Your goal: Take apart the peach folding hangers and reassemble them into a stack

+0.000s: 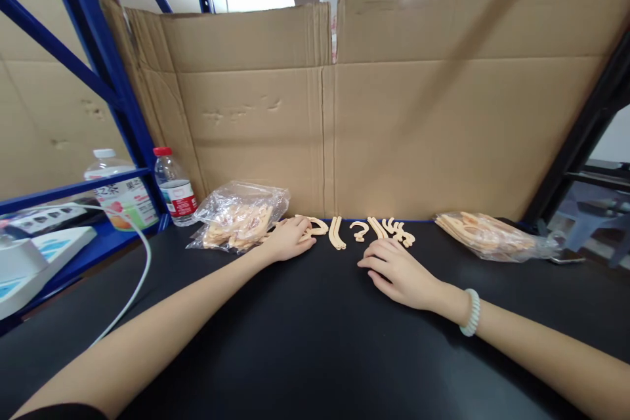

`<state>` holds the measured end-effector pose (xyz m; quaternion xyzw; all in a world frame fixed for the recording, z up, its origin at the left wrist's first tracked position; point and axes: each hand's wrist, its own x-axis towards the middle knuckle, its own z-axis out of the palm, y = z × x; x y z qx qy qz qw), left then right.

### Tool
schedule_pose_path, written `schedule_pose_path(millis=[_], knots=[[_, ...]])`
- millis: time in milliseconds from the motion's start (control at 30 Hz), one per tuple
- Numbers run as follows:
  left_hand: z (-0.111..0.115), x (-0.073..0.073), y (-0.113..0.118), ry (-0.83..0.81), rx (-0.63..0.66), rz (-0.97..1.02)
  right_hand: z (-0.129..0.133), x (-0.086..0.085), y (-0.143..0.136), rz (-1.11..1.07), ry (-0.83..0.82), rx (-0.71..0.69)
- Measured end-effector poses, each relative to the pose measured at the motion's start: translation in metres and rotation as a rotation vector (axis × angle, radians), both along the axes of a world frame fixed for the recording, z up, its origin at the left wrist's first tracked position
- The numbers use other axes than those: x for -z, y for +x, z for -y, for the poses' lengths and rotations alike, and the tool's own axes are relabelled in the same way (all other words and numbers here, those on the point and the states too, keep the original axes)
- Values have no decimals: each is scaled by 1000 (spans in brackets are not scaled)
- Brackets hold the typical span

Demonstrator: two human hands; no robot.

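Left hand (pixel 290 239): while its fingers lie over the light curved pieces (pixel 319 228), the contact points are hidden, so whether it grips one cannot be told; a blind pinch could catch two pieces together or drag a neighbour along.
Right hand (pixel 401 275): released, palm down and fingers loosely bent, with no piece visible in it. Its upper fingers lie so near the slanted strips (pixel 377 228) that a small forward move could knock them askew.
Paired strips (pixel 336 233): side by side between the hands, near the back of the desk (pixel 305 341). Being slim and so close together, they could be picked up as one or skid apart under a fingertip.
Hook piece (pixel 361 231): alone between the two sets of strips; its curved shape could make it spin if pressed at one end.
Small curved pieces (pixel 396 230): bunched just beyond the right hand. Their crowding could let one snag another, and a push away from the person could jam them against the cardboard (pixel 443 118).
Left bag (pixel 241 213): crumpled clear plastic full of similar pieces, close beside the left hand; its loose film could catch on fingers and pull pieces out of place.
Right bag (pixel 492 236): lies well apart, at little risk.
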<state>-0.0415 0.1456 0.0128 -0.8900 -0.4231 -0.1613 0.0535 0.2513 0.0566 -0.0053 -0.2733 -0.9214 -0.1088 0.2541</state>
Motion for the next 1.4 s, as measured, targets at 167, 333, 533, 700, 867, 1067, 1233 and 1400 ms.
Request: schedule_pose_path(millis=[167,333,533,700,867,1067,1233,1400], knots=[[18,3,0,0,54,16,1,2,3,-14,3,-11],[49,2,-5,-9,163,40,4,1,2,-23,-5,-9],[96,-4,7,-126,502,-12,29,-9,-15,-57,-187,-108],[102,-8,26,-147,804,-69,48,-16,-21,4,-327,-144],[86,-15,19,-18,723,-223,47,-21,-8,84,-357,-117],[87,-18,1,76,425,-278,41,-26,8,78,-429,-80],[91,-23,1,53,310,-283,38,-29,22,143,-513,-83],[81,-28,-6,130,271,-336,36,-34,29,176,-462,-63]])
